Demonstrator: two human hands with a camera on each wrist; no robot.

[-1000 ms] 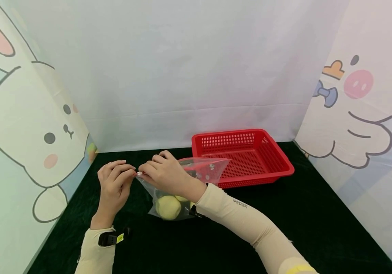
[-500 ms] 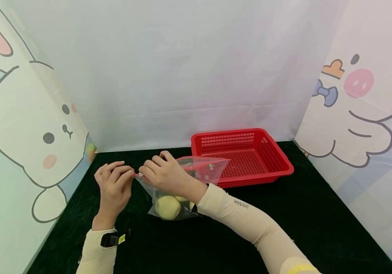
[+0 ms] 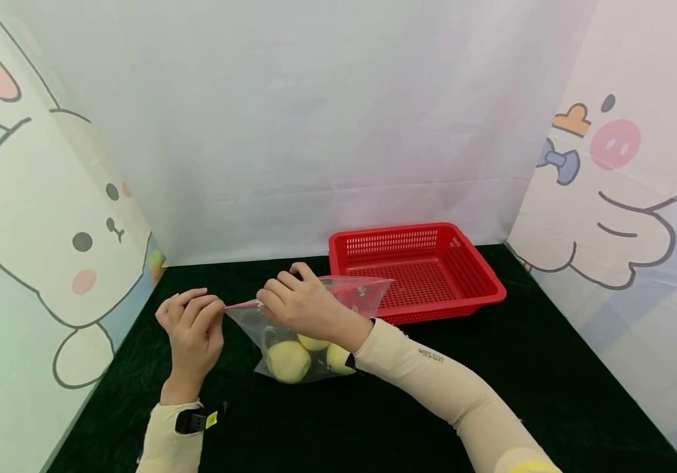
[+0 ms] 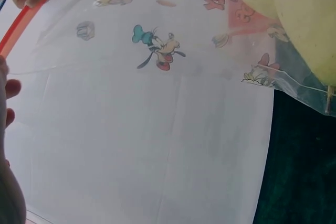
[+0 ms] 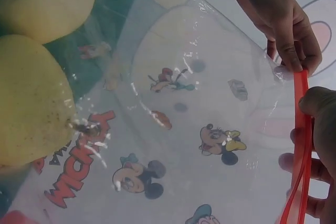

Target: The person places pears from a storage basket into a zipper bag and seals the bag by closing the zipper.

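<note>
A clear zip bag (image 3: pixel 249 327) with cartoon prints hangs from both hands, its bottom close over the dark cloth. Pale yellow-green round fruits with stems (image 3: pixel 288 361) fill its lower part. My left hand (image 3: pixel 192 336) pinches the left corner of the red zip strip (image 5: pixel 301 100). A short way to the right along that strip, my right hand (image 3: pixel 308 307) grips it between thumb and fingers. In the right wrist view the zip's two red edges stand apart below the right fingers. The right forearm covers part of the bag in the head view.
Behind the bag and to its right stands a red plastic basket (image 3: pixel 474 303), which the bag's right corner overlaps in the head view. Dark green cloth (image 3: pixel 291 433) covers the table. White printed curtains (image 3: pixel 326 118) close off the back and both sides.
My right hand has moved to the right along the zip strip, away from the left hand, baring a stretch of red strip between them. The left hand has shifted slightly left and down.
</note>
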